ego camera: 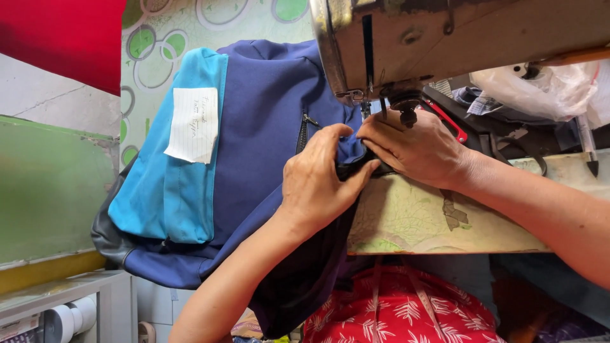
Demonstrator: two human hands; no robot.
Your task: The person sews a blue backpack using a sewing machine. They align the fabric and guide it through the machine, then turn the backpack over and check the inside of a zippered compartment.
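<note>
Blue backpack (254, 127) fabric pinched by left hand (318, 184) and right hand (413, 149) fingers under sewing machine (445, 44)

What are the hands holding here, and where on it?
Both the left hand and right hand grip the dark blue fabric backpack at a bunched fold beside its zipper, under the old beige metal sewing machine.

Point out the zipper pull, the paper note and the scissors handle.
zipper pull (309, 119), head view, on the dangling tab.
paper note (193, 124), head view, its middle.
scissors handle (448, 124), head view, on the red grip.
</note>
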